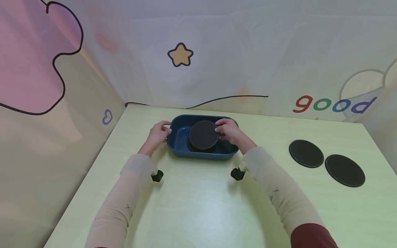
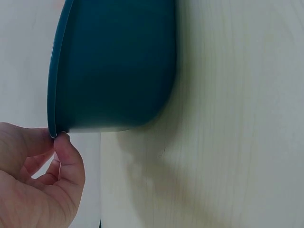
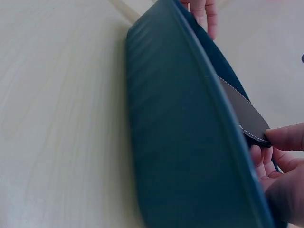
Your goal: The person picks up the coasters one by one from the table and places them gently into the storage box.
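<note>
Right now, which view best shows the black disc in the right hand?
Head: the black disc shows nearly its whole round top. Right wrist shows part, behind the blue basin; left wrist, none.

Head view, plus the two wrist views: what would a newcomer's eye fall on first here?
First, probably the blue basin toward the far side of the table, with a round black disc in it: the left grip pinches the basin's left rim, the right grip the disc's right edge. Next, two more black discs lying flat at the table's right. Behind them, the multicoloured word "good" stands out on the backdrop.
</note>
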